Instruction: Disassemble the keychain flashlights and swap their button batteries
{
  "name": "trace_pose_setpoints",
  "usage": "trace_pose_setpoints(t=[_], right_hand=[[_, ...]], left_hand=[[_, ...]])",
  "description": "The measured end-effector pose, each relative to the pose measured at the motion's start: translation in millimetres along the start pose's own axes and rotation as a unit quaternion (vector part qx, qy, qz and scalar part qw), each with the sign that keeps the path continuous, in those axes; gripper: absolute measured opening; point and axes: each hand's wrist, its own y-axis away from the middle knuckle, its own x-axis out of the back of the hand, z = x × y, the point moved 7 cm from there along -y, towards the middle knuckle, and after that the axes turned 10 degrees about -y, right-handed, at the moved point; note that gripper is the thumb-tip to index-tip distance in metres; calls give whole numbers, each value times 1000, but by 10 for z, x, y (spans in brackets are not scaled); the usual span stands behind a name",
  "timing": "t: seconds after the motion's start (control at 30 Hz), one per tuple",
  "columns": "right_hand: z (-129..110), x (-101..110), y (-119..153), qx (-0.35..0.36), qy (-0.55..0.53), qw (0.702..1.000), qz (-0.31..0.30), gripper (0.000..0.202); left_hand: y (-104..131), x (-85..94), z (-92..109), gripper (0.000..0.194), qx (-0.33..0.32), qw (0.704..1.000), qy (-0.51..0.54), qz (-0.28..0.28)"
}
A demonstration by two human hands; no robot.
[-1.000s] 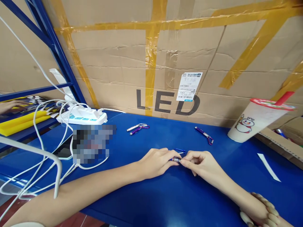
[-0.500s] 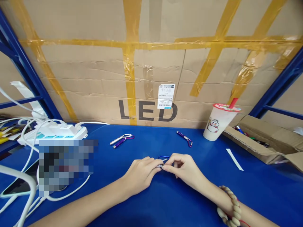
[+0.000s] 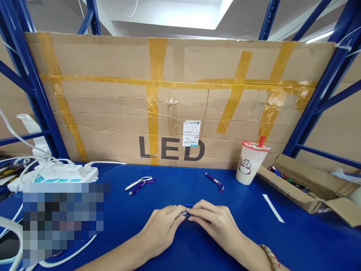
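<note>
In the head view my left hand is closed, thumb and fingers pinching a small silver ridged cylinder, which looks like part of a keychain flashlight. The fingertips of my right hand are pressed together at its right end; what they grip is mostly hidden. Just behind the fingertips, a blue carabiner clip shows in part. Farther back lie a silver keychain flashlight and a purple one side by side, clips pointing right. Another purple keychain flashlight rests right of centre.
A drink cup with a red straw stands at the back right, near a white strip and an open cardboard box holding small items. On the left are a power strip, cables and a blurred patch. A large carton backs the blue table.
The view has tilted upward, so the carton's top edge and the ceiling now show. My hands stay together at the small silver cylinder; the right hand's fingers have straightened and lie closer together.
</note>
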Motion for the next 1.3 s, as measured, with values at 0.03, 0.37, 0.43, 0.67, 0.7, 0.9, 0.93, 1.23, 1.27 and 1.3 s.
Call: trace_pose_setpoints(t=[0.03,0.37,0.43,0.67,0.7,0.9,0.93,1.23,1.27,1.3], right_hand=[[-18,11,-9,9,8,1000,4,25],[22,-10,-4,1,-32,999,-2,26],[27,-17,0,-3,-38,999,-5,27],[64,-49,-3,-37,-53,997,-36,32],[76,-54,0,-43,-57,997,-40,33],[146,-80,18,-59,-85,994,-44,34],[154,-79,20,-60,-91,993,-41,33],[174,-126,52,-79,-141,986,-48,34],[172,-132,55,-83,-143,985,-47,35],[168,-139,58,-86,-144,985,-46,36]], left_hand=[[0,-3,0,26,-4,1000,3,-1],[-15,-36,-19,32,-35,999,-13,0],[-19,-24,1,32,-40,999,-12,2],[-22,-31,20,26,-30,999,-31,-25],[-21,-33,14,24,-22,999,-21,-29],[-3,-31,-19,14,25,997,38,-55],[0,-33,-17,14,25,997,38,-61],[10,-51,7,14,-22,997,2,-78],[12,-54,7,14,-28,997,1,-78],[14,-53,7,14,-33,997,0,-76]])
